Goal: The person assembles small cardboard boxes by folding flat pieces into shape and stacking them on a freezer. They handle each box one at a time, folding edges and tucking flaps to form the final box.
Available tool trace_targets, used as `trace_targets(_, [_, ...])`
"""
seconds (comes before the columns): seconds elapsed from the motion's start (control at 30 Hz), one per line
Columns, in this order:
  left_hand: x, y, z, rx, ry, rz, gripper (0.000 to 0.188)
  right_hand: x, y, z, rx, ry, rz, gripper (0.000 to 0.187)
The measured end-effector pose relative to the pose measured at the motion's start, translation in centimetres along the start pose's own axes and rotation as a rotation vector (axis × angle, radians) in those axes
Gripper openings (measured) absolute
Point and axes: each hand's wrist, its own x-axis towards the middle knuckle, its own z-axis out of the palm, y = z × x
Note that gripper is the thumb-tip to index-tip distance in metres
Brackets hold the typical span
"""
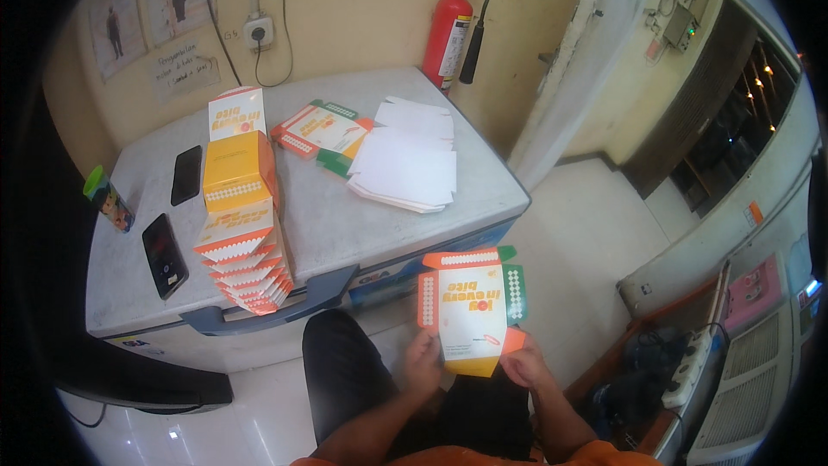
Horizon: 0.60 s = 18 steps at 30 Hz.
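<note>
Over the lap, the left hand [422, 361] and right hand [525, 364] each pinched a lower corner of a flat printed carton blank [470, 309], grip closed on thin, glossy card with toothed orange and green flaps. Folding would go best along the creases, thumbs close to them. Beyond, the grey table [345, 224] carried nested folded cartons [244, 246], two dark phones [164, 255] and white sheets [405, 164].
</note>
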Motion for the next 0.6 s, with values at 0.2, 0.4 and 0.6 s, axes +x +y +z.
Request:
trace_targets(0.2, [0.3, -1.0, -1.2, 0.332, -0.021, -0.078, 0.037, 0.1, -1.1, 0.1, -0.002, 0.248, -0.065, 0.036])
trace_targets(0.4, [0.4, -0.5, 0.5, 0.980, 0.073, 0.327, 0.042, -1.0, -7.5, 0.7, -1.281, 0.128, -0.200, 0.020])
trace_targets(0.6, [-0.7, 1.3, 2.5, 1.450, -0.546, 0.525, 0.030, -0.7, -5.0, 3.7, -1.781, -0.248, -0.155, 0.009])
